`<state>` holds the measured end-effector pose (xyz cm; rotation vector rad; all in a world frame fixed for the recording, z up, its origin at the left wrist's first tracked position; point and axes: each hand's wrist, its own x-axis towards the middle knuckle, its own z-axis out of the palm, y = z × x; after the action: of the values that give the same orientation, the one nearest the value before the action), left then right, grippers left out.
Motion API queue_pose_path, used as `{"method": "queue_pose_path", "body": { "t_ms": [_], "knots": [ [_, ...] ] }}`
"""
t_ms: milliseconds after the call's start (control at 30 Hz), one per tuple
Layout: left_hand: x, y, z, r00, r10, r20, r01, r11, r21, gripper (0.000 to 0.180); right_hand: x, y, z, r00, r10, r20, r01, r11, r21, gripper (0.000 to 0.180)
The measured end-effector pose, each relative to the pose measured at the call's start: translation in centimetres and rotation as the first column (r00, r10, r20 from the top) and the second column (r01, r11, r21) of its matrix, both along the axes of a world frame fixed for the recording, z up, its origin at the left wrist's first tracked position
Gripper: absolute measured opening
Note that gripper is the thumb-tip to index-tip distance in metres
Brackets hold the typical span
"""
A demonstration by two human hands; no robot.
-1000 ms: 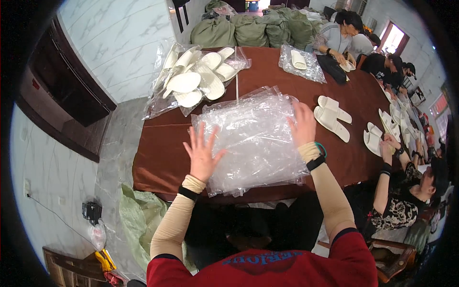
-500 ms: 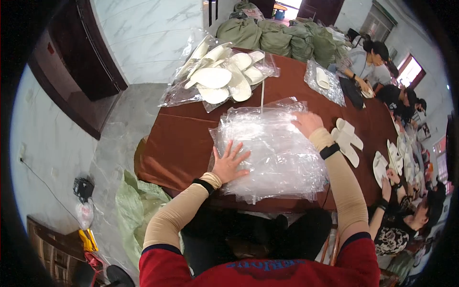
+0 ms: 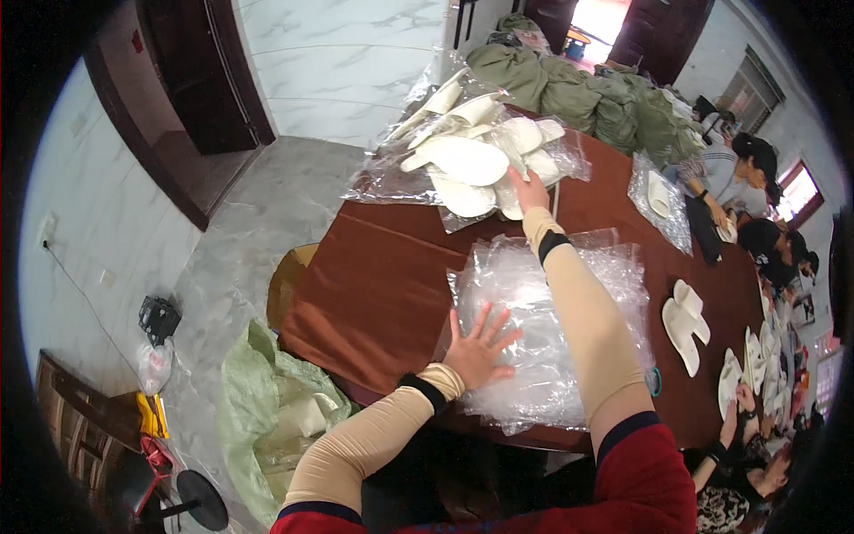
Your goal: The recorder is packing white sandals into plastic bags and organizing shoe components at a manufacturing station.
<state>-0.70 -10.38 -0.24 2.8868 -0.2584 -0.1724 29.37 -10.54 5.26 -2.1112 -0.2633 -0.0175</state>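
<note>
My left hand lies flat with its fingers spread on a stack of clear plastic bags at the near edge of the table. Stretched forward across the stack, my right hand is at the near right side of a pile of white slippers. Its fingers are closed at the edge of one slipper, their tips partly hidden. The pile rests on clear plastic sheeting at the table's far left.
The brown-covered table also bears a white slipper pair and a bagged slipper on the right. Co-workers handle slippers along the right side. Green sacks stand behind; an open pale-green sack sits at my left.
My right hand has left the far edge of the bag stack and moved forward to the slipper pile. My left hand stays spread on the bags. The whole view has shifted.
</note>
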Motion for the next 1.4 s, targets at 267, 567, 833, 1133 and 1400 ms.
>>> {"method": "queue_pose_path", "body": {
  "t_ms": [267,567,833,1133,1400],
  "knots": [
    [0.0,0.1,0.4,1.000,-0.006,-0.014,0.006,0.999,0.033,0.075,0.2,-5.0,2.1,0.919,0.271,-0.285,0.024,0.686,0.728,0.017],
    [1.0,-0.5,0.3,0.999,-0.013,-0.032,0.015,0.998,0.067,0.078,-0.3,-24.8,12.6,0.805,0.580,-0.123,-0.065,0.292,0.954,0.026],
    [0.8,-0.8,-0.7,1.000,-0.010,0.004,0.010,0.996,0.092,0.078,-6.3,-32.9,27.3,0.964,0.216,0.158,-0.260,0.625,0.736,0.018],
    [0.7,-0.5,0.0,0.999,-0.001,-0.052,0.005,0.997,0.078,0.075,-20.9,-19.8,15.3,0.532,0.815,0.229,-0.668,0.570,-0.478,0.018],
    [1.4,0.8,-4.5,0.989,-0.096,0.110,0.097,0.995,0.000,0.069,-30.1,-19.5,1.4,0.613,0.729,0.304,-0.437,0.634,-0.638,0.020]
  ]
}}
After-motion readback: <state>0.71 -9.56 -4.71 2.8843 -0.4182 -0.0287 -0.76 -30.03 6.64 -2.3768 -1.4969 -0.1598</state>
